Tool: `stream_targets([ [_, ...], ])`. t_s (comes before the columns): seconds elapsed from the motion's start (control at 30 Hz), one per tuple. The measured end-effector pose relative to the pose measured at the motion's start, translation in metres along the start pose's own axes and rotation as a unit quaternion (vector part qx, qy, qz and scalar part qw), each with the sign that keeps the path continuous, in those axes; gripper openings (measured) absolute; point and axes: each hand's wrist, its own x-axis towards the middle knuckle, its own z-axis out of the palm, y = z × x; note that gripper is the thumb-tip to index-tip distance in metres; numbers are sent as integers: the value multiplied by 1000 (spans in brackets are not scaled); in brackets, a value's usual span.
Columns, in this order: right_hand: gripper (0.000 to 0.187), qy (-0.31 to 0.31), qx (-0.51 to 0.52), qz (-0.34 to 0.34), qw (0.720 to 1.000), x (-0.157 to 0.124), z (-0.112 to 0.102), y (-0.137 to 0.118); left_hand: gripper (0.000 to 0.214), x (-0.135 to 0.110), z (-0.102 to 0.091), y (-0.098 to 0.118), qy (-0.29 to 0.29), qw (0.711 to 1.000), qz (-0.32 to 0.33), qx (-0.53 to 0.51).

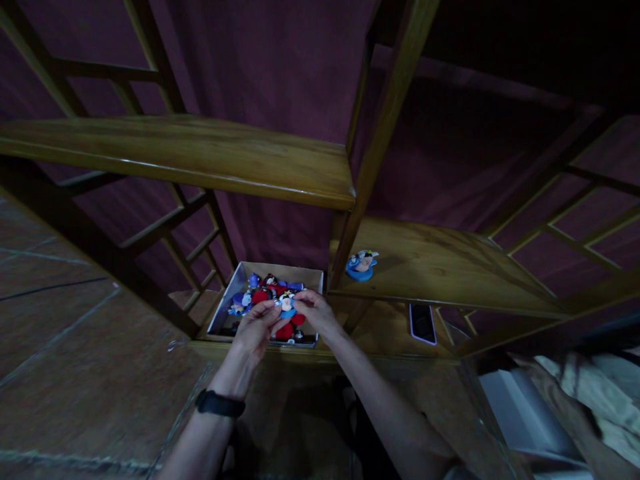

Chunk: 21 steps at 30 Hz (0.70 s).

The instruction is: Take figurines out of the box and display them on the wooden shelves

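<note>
Between my two hands is a small blue-and-white figurine (287, 305), held just above a shallow open box (231, 293). My left hand (257, 328), with a black band on the wrist, grips it from the left with thumb and fingers. From the right, my right hand (316, 309) pinches the same figurine. Several red, purple and blue figurines lie jumbled in the box, among them a purple one (240, 302); my hands hide part of them. Another blue figurine (362, 265) with a round base stands on the shelf to the right.
The wooden shelf unit (200, 160) has a board above the box and a thick upright post (383, 113) to its right. A phone (423, 323) lies on the lower board. At the lower right are a white box (525, 407) and pale cloth (615, 387).
</note>
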Motion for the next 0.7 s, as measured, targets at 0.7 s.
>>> stream_targets([
  [0.7,11,-60,4,-98,993,-1,-1,-3,43,-5,4,3,-55,994,32,91],
])
